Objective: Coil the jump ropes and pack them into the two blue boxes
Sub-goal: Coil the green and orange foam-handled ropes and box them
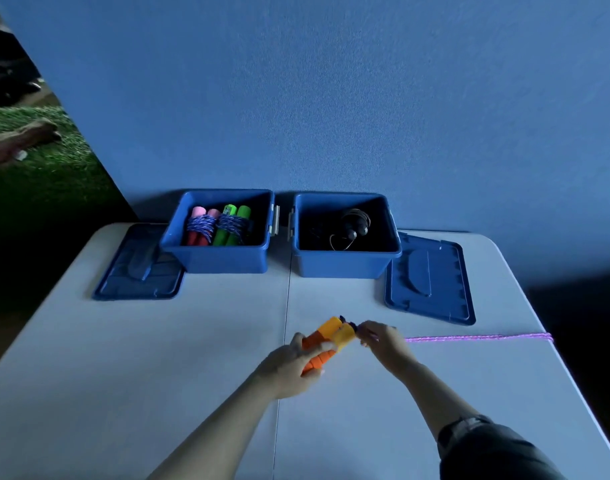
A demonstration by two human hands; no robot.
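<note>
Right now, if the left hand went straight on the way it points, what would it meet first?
Judging roughly, the left hand, shut on the orange handles, points up-right toward the right blue box. Only bare table lies between, though depth is unclear.

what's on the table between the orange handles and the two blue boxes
Nothing: in the head view the white table is bare between the orange handles and both blue boxes. The lids lie off to the sides.
</note>
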